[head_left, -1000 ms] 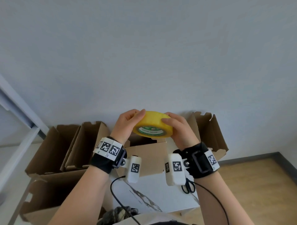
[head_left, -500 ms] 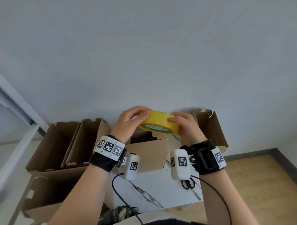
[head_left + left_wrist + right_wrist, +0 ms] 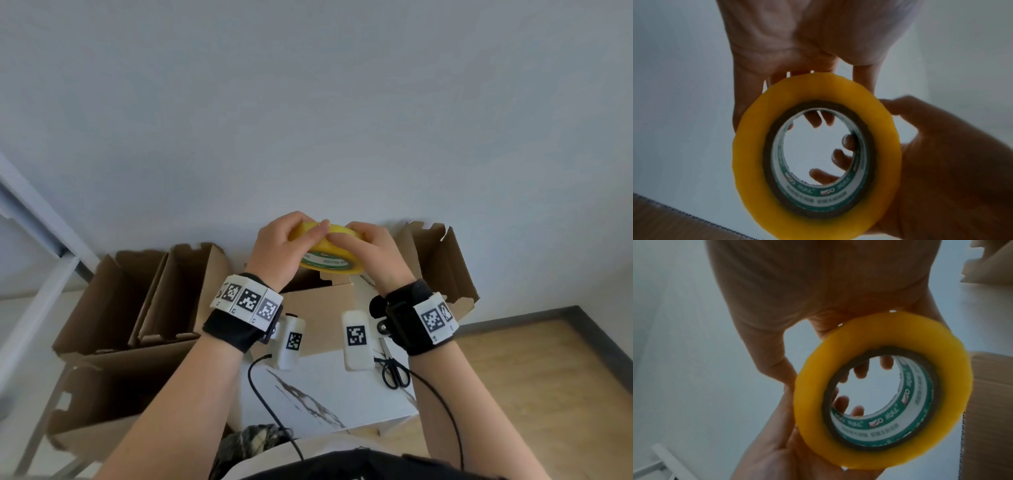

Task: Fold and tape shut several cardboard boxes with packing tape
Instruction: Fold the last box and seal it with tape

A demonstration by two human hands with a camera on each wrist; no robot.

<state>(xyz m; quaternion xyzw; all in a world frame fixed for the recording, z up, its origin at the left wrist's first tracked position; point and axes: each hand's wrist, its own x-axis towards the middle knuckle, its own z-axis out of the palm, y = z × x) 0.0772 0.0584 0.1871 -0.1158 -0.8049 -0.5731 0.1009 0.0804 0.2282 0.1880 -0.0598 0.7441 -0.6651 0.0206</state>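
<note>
The head camera looked forward and down from above onto both wrists, with a grey wall [image 3: 308, 102] filling the upper half. Each wrist camera sat very near under its palm, facing up along the fingers. All three shared the tape roll [image 3: 329, 263] [image 3: 816, 155] [image 3: 882, 391].

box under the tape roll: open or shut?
Open. The box shows a dark interior behind its front wall, top flaps unfolded, no tape on it; both hands hold the roll above.

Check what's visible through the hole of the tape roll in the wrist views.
Through the tape roll's core: fingertips of both hands curled over its far side, plain wall behind. The roll's outer face, and any loose tape end there, is hidden.
</note>
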